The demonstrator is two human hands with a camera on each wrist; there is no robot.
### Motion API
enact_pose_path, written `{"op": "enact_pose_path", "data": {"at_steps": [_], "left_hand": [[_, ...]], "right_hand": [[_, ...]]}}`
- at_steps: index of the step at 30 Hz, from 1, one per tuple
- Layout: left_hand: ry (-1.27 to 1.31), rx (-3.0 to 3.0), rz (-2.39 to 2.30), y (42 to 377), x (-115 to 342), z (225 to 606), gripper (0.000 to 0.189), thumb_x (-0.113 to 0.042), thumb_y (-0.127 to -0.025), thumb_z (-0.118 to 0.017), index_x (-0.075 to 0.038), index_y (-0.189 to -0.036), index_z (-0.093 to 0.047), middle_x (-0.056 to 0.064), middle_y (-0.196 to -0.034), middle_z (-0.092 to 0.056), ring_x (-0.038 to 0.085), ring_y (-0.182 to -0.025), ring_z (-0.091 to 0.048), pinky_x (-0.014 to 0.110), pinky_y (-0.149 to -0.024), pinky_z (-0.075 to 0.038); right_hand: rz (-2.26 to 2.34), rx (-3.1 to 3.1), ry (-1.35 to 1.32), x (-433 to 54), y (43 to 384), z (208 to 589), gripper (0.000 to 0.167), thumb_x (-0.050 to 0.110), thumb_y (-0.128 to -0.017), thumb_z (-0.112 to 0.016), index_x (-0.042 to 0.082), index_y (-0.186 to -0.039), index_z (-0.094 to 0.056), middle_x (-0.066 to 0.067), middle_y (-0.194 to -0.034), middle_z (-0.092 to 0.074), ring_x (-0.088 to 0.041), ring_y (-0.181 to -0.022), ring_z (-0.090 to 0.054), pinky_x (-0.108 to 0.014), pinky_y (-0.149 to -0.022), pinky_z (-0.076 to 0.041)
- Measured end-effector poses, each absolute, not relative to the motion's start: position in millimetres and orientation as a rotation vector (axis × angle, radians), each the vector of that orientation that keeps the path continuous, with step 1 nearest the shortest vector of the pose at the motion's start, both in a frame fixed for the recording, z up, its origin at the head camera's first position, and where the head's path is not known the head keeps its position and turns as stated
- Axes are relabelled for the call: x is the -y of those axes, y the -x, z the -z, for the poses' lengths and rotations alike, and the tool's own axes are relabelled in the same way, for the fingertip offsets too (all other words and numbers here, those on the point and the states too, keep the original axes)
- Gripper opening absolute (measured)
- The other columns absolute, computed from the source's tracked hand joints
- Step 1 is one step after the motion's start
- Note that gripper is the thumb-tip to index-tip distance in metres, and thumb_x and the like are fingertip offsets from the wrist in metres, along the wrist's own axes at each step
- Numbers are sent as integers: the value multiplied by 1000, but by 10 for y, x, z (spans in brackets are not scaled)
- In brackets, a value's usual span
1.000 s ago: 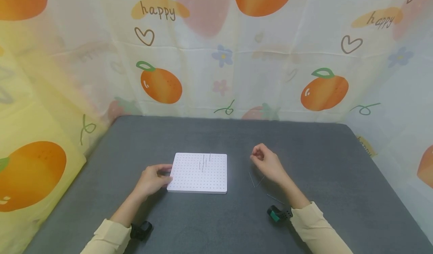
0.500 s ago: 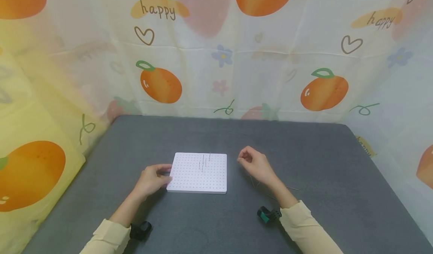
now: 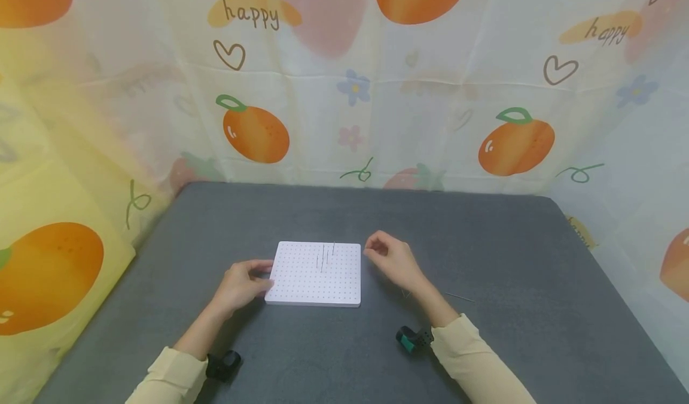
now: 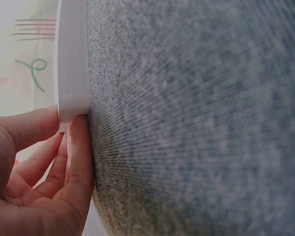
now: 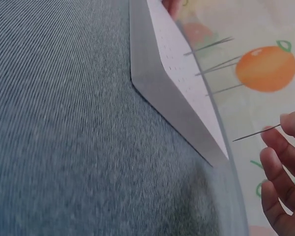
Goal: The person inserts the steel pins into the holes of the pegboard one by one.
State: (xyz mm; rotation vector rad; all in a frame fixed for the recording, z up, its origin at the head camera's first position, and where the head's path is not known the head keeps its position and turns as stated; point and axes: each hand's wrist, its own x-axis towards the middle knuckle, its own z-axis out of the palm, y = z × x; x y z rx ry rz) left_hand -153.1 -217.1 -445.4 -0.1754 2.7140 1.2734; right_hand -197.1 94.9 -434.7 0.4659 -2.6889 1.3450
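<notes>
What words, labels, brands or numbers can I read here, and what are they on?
"happy": on the patterned cloth, upper left.
"happy": same cloth, upper right.
Too small to read: the lettering on the yellowish patch beside the table's right edge.
White board: no readable label, brand or number in view.

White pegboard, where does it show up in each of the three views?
Head: the white pegboard lies below and slightly left of centre.
Left wrist: it appears edge-on in the upper left.
Right wrist: it slants from the top middle down toward the right.
Shared landmark: the thin pins standing in it.
</notes>
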Motion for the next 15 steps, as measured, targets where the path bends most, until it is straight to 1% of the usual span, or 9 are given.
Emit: {"op": "enact_pose_path", "data": {"at_steps": [5,8,15], "left_hand": [[170,-2712,-1271,1527,2173,4449,44,-6,-80,-66,-2,-123,-56,19,-116,-60,19,-82,-65,33,-65,-53],[170,-2711,-1273,1527,2175,4451,44,-7,-80,-66,-2,-123,-56,19,-116,-60,19,-82,-65,33,-65,-53],[178,-2709,-1271,1533,2175,4459,45,-7,-80,-67,-2,-123,-56,18,-116,-60,17,-82,-64,32,-65,-52]], "right_hand": [[-1341,2685,-485,-861,1974,4329,4,16,-85,-62,12,-88,-60,4,-83,-62,-11,-79,-57,-31,-74,-47],[-1340,2679,-509,-798,1987,4328,3,14,-85,-62,14,-86,-60,4,-82,-62,-11,-78,-57,-30,-73,-47],[-1321,2673,-547,-663,2015,4354,5,12,-84,-63,15,-85,-60,5,-81,-63,-10,-77,-57,-28,-72,-48]]}}
